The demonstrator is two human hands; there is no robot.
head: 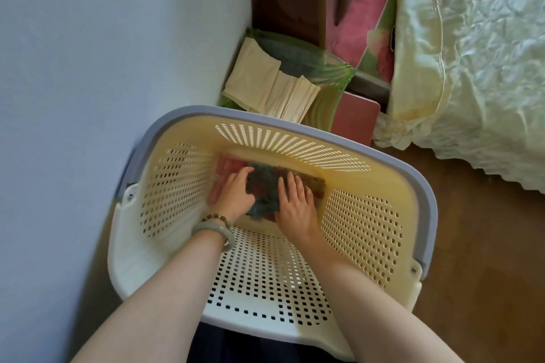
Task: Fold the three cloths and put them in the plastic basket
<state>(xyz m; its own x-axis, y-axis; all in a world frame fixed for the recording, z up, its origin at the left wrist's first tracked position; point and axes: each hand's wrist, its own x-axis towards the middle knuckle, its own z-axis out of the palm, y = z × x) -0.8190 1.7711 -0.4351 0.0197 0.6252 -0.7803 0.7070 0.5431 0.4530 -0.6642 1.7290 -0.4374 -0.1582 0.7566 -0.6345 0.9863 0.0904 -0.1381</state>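
A folded dark patterned cloth [264, 186] is pressed flat at the bottom of the plastic basket [365, 224], on top of red-toned folded cloth [225, 168] showing at its 10 o'clock. It is judged light, soft and limp, best lifted from beneath both side edges so the folds hold. The left hand [236, 191] and right hand [295, 200] are laid palm-down with fingers spread, clamped on nothing. Beyond the basket's 12 o'clock rim, beige folded fabric [265, 91] is seen.

Home bedroom, quilted bedspread [472, 53] on bed, wooden floor [486, 274], painted wall [88, 68]
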